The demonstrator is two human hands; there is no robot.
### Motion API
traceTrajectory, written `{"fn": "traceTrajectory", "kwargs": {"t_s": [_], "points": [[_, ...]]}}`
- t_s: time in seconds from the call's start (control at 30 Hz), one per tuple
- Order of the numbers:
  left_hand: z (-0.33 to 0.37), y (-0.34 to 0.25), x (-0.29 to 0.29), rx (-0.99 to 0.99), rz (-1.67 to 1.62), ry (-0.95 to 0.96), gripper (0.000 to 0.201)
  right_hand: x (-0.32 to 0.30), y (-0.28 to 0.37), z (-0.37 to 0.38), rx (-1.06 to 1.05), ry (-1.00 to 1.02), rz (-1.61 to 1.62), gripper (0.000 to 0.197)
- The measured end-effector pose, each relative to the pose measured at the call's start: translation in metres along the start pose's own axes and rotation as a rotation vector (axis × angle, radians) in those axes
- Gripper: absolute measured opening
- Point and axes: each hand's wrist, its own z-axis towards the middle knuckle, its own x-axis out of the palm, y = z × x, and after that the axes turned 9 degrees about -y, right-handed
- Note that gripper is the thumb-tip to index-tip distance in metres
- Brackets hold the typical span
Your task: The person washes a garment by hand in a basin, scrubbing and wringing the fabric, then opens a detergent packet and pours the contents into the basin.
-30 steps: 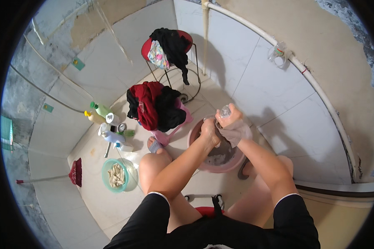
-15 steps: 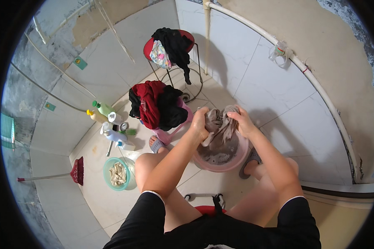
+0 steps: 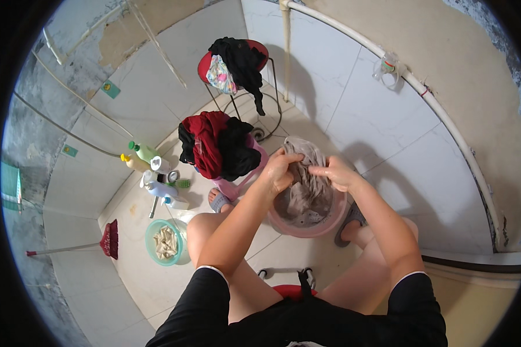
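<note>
A wet grey-beige garment (image 3: 311, 194) hangs from my hands over a pink basin (image 3: 308, 233) of murky, sudsy water, its lower part down in the basin. My left hand (image 3: 281, 170) grips the cloth near its upper left side, thumb across the front. On the other side my right hand (image 3: 337, 172) pinches the fabric, its index finger pointing toward my left hand. Folds hide some fingertips of both hands. The basin stands on the floor between my feet.
Red and black clothes (image 3: 214, 147) heap over a pink stool left of the basin. Behind, a red round stool (image 3: 204, 66) carries more clothes. Several bottles (image 3: 146, 152), a green brush (image 3: 182, 183) and a teal bucket (image 3: 179, 253) with pale cloth stand left. A broom (image 3: 109, 240) leans by the wall.
The garment was bunched between my hands above the water; now it is spread longer, with part standing up behind my hands. My right hand has shifted left and turned its fingers inward.
</note>
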Motion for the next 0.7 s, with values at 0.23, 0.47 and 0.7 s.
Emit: {"fn": "traceTrajectory", "kwargs": {"t_s": [0.23, 0.47, 0.7], "points": [[0.018, 0.024, -0.010, -0.330, -0.227, -0.049, 0.031, 0.010, 0.012, 0.006, -0.499, -0.451, -0.093, 0.025], [0.005, 0.052, -0.003, -0.270, -0.125, -0.262, 0.038, 0.088, -0.019, -0.027, -1.293, -0.527, -0.764, 0.029], [0.060, 0.067, -0.048, -0.209, -0.232, -0.074, 0.035, 0.096, -0.029, -0.045, -1.377, -0.495, -0.686, 0.024]]}}
